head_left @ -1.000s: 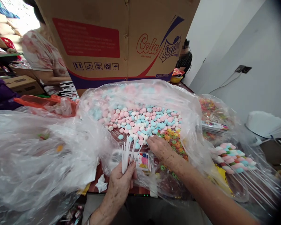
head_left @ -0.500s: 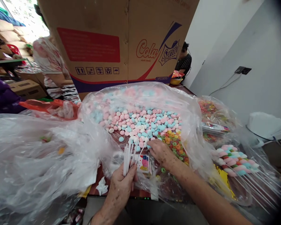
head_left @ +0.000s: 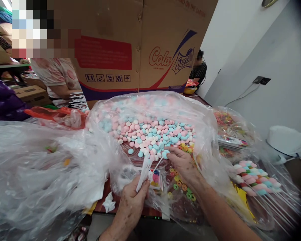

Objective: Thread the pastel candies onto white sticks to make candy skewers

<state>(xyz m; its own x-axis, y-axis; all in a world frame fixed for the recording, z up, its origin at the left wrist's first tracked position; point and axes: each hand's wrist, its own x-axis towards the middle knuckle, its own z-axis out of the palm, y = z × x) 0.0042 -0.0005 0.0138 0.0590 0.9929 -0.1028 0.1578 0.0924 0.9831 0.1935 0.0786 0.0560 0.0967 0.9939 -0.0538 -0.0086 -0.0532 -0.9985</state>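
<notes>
My left hand [head_left: 135, 194] is closed round a bundle of white sticks [head_left: 143, 174], which point up and slightly right. One stick [head_left: 158, 164] leans apart from the bundle toward a blue candy [head_left: 165, 154]. My right hand [head_left: 183, 160] pinches that blue candy between thumb and fingers at the stick's tip. Pink, white and blue candies [head_left: 150, 130] lie heaped in a clear plastic bag beyond both hands. Coloured ring candies [head_left: 179, 184] lie beside and under my right hand. A stack of printed cards [head_left: 156, 179] sits between the hands.
A large cardboard box [head_left: 110, 43] stands behind the candies. Crumpled clear plastic [head_left: 40, 167] covers the left side. Finished candy skewers [head_left: 257, 177] lie at right, near a bag of gummies [head_left: 224, 118]. One person [head_left: 57, 77] is at the left, another [head_left: 199, 68] behind the box.
My right hand has moved slightly right and now shows a blue candy in its fingers. The stick bundle in my left hand has tilted right and closed up. The view has shifted a little.
</notes>
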